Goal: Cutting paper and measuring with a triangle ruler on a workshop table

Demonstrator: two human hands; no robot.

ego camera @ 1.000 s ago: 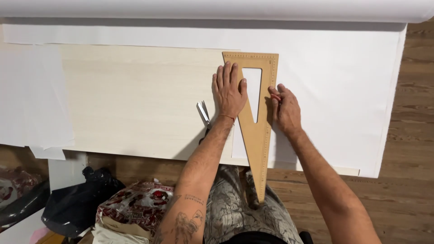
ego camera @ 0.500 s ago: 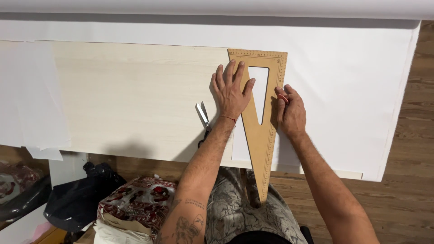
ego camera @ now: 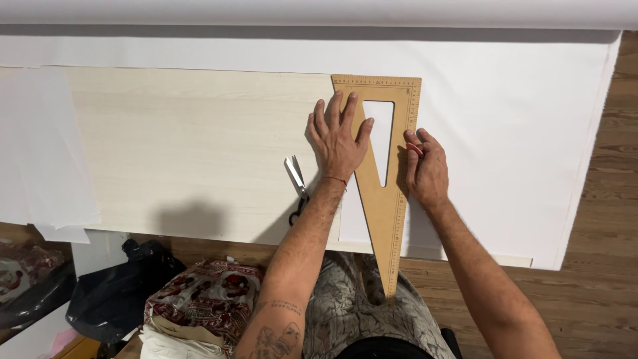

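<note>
The wooden triangle (ego camera: 392, 199) lay flat on the white sheet (ego camera: 505, 133) that covered the right part of the desk (ego camera: 199, 146). Compared with a moment before, the triangle sat a little more to the right along the sheet, and both hands had gone along with it. That looked like the triangle being slid to a new spot and lined up there. The left hand (ego camera: 337, 139) lay flat with its fingers spread out, pressing on the left side of the triangle and holding nothing. The right hand (ego camera: 425, 169) was curled against the triangle's straight right edge, and something small and red showed at its fingertips, but what it gripped could not be told. The top edge of the triangle ran side by side with the far edge of the sheet, and its thin point stuck out past the near edge of the desk, over the person's lap. Scissors (ego camera: 297, 186) lay on the pale wood just beside the left wrist, so there was not much room on that side. To the right, the sheet was bare up to its edge, well apart from the hands, with wood floor (ego camera: 618, 199) beyond. A black bag (ego camera: 113, 292) and patterned cloth (ego camera: 199, 299) sat below the desk.
</note>
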